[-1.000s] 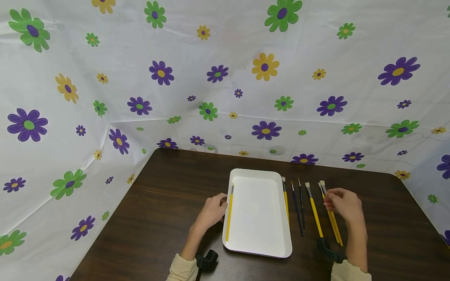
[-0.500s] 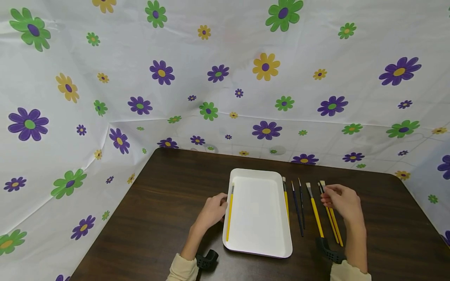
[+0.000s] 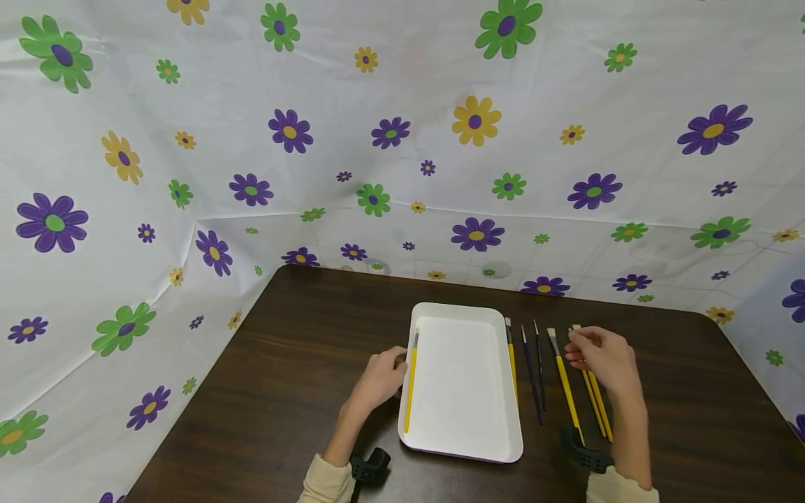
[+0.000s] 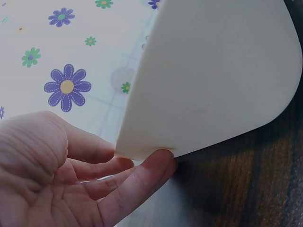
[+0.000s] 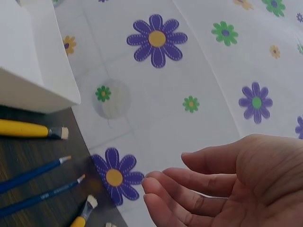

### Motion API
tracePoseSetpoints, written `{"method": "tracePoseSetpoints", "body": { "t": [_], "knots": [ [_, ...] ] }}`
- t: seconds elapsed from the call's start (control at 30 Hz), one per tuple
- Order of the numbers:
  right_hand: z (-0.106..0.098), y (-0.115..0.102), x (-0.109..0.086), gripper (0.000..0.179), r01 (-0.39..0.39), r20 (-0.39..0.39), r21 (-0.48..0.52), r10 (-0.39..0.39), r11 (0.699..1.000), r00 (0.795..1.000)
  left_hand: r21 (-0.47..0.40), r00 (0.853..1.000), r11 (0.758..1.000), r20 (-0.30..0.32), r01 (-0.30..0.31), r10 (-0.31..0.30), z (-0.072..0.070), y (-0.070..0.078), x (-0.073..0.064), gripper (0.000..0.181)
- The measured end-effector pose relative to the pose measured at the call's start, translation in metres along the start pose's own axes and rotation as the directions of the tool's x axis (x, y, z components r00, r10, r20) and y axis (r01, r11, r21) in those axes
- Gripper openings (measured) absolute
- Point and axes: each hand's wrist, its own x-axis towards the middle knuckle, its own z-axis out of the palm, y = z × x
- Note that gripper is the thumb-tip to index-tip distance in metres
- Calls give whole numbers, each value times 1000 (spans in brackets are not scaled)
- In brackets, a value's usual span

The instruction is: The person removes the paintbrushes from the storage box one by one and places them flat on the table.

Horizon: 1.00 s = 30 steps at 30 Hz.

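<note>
A white rectangular tray (image 3: 462, 391) lies on the dark wooden table, with a thin yellow paintbrush (image 3: 411, 384) along its left inner side. My left hand (image 3: 380, 377) holds the tray's left edge. In the left wrist view, its thumb and fingertips (image 4: 161, 158) meet at the tray's rim and wall. My right hand (image 3: 606, 360) hovers over the upper ends of two yellow paintbrushes (image 3: 596, 398), covering part of them. Its fingers are loosely bent with nothing between them. Another yellow paintbrush (image 3: 567, 388) lies just left of this hand.
Between tray and right hand lie two thin dark blue paintbrushes (image 3: 532, 374). One more yellow paintbrush (image 3: 511, 356) lies against the tray's right side. A flowered cloth (image 3: 402, 230) hangs behind the table's (image 3: 302, 335) back edge. Each wrist wears a black band (image 3: 371, 467).
My right hand has drifted slightly left and up over the brush tips. My left hand, the tray and the brushes have stayed in place.
</note>
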Motion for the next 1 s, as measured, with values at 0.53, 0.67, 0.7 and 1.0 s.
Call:
{"method": "tracePoseSetpoints", "body": {
  "t": [0.53, 0.67, 0.7, 1.0],
  "knots": [
    [20, -24, -3, 38, 80, 52, -46, -78, 996, 996, 8, 1000, 1000, -2, -3, 3, 1, -2, 1, 34],
    [24, -28, -4, 39, 103, 62, -48, -100, 994, 993, 2, 1000, 1000, -3, -4, 4, 1, -1, 1, 34],
    [24, -29, -4, 39, 114, 64, -51, -110, 992, 992, -1, 1000, 1000, -3, -4, 4, 1, -1, 1, 34],
    [33, -41, -10, 32, 172, 77, -59, -167, 983, 983, -6, 1000, 1000, -5, -13, 13, 0, -1, 0, 33]
  ]
}}
